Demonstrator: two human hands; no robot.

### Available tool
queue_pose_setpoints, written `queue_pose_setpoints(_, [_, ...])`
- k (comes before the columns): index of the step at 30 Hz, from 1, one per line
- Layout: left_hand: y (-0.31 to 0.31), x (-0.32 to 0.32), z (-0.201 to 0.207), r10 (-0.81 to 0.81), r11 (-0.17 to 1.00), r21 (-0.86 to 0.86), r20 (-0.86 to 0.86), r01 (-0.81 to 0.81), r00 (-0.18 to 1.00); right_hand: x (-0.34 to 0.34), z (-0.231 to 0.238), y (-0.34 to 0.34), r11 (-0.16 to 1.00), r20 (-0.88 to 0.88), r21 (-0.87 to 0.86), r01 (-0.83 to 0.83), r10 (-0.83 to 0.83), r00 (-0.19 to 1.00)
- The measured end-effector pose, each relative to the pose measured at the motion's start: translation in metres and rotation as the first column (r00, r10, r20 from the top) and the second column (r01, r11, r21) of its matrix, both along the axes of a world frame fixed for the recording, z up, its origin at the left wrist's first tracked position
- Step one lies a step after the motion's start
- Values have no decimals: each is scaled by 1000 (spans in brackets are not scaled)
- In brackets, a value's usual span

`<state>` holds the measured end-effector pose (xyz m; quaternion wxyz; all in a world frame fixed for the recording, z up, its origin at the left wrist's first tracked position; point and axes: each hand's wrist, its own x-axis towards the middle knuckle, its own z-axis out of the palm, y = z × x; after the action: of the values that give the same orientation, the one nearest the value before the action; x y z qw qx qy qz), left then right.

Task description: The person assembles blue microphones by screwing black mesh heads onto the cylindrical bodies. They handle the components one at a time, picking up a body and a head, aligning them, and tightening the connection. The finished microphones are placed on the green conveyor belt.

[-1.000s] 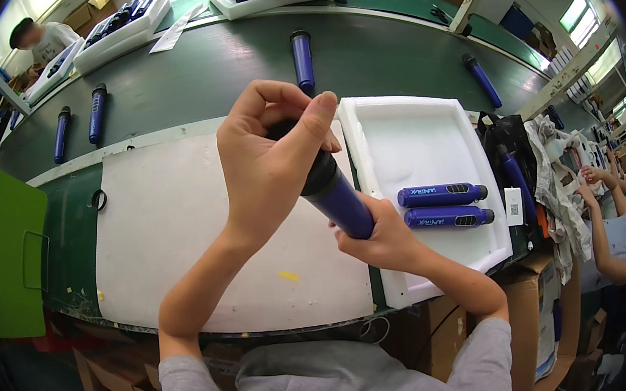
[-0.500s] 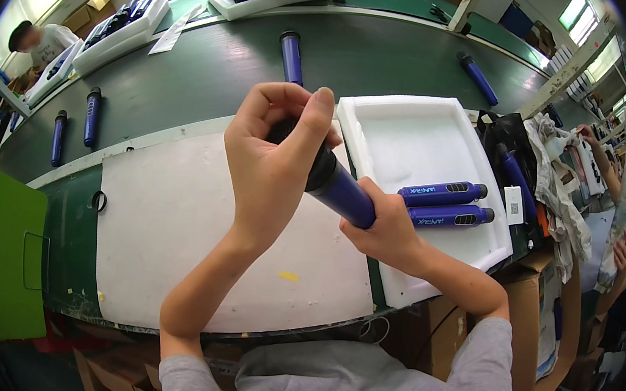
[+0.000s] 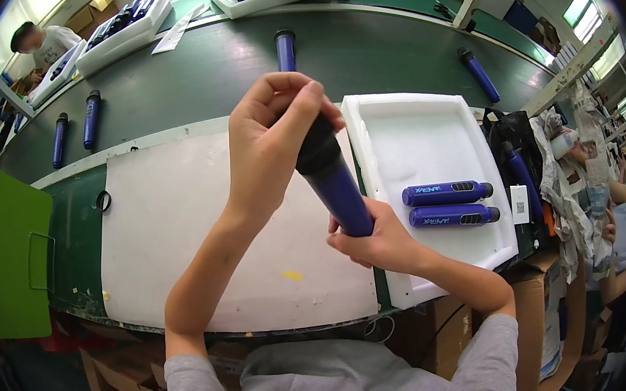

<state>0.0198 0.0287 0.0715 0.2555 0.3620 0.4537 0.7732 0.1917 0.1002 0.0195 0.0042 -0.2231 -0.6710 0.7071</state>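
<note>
A flashlight-shaped blue tube (image 3: pixel 342 200) with a wider black head hangs tilted above the work mat, between my two hands. My left hand (image 3: pixel 266 147) is closed round the black head, fingers curled over its upper end, which they partly hide. Lower down, my right hand (image 3: pixel 382 238) grips the blue end; some of its fingers are behind the tube. To the right of my hands, two similar blue tubes (image 3: pixel 446 194) lie side by side in a white foam tray (image 3: pixel 416 120).
A pale mat (image 3: pixel 179 232) covers the green bench. Beyond it, more blue tubes (image 3: pixel 92 119) stand on a dark belt (image 3: pixel 193 71). A green panel (image 3: pixel 5 243) is at the left; a black bag (image 3: pixel 508 129) lies right of the tray. Other people are at both sides.
The held tube has swung more upright, and my right hand has shifted slightly left and down along with its lower end. My left hand stays on the black head.
</note>
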Motion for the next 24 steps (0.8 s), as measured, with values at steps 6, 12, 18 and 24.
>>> queue_pose_setpoints(6, [-10, 20, 8, 100, 993, -54, -68, -104, 993, 3, -26, -8, 936, -208, 345, 65, 9, 978])
queue_pose_setpoints(12, [-6, -1, -3, -283, 952, 108, -30, 285, 959, 8, 1, -1, 907, -24, -271, -321, 327, 945])
queue_pose_setpoints(18, [-1, 4, 1, -107, 994, 44, 64, 105, 992, 3, -7, -3, 993, -59, 38, -113, 115, 992])
queue_pose_setpoints(24, [-16, 29, 11, 85, 996, -19, -10, -85, 996, 3, -14, -11, 878, -237, 462, 127, -16, 971])
